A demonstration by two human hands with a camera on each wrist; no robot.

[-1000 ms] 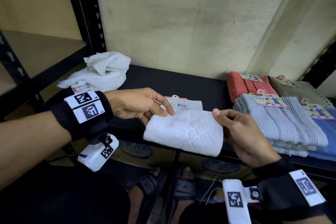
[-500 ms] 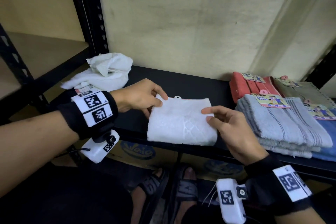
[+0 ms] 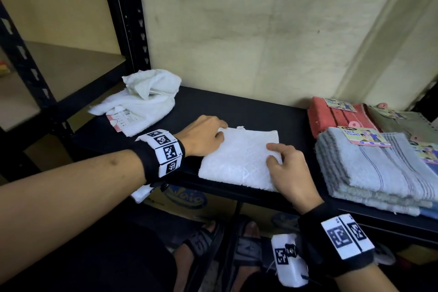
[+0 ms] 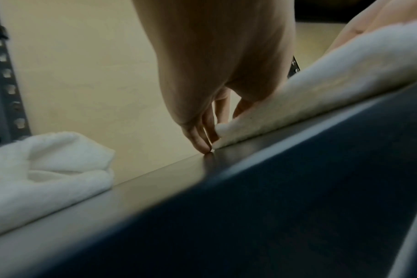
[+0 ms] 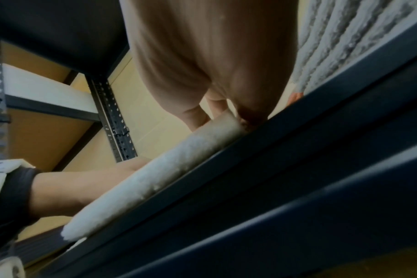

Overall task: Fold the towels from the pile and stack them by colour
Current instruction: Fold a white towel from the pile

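Note:
A folded white towel (image 3: 241,163) (image 4: 321,79) (image 5: 167,169) lies flat near the front edge of the black shelf (image 3: 248,111). My left hand (image 3: 219,134) pinches its far left corner, with the fingertips (image 4: 202,139) down on the shelf. My right hand (image 3: 275,156) grips the right edge, fingers on top and thumb at the side. A loose pile of white towels (image 3: 144,99) (image 4: 48,165) sits at the back left. Folded stacks stand at the right: grey striped (image 3: 369,166) (image 5: 345,37), red (image 3: 331,118) and olive (image 3: 403,121).
A black perforated upright (image 3: 123,19) rises at the shelf's left end, and a wall closes the back. Below the shelf are a cardboard box (image 3: 184,199) and my feet in sandals (image 3: 201,242). Bare shelf shows between the white pile and the red stack.
The white towel was held up over the front edge with its label showing. It has been folded shut and laid flat on the shelf, both hands lowered with it.

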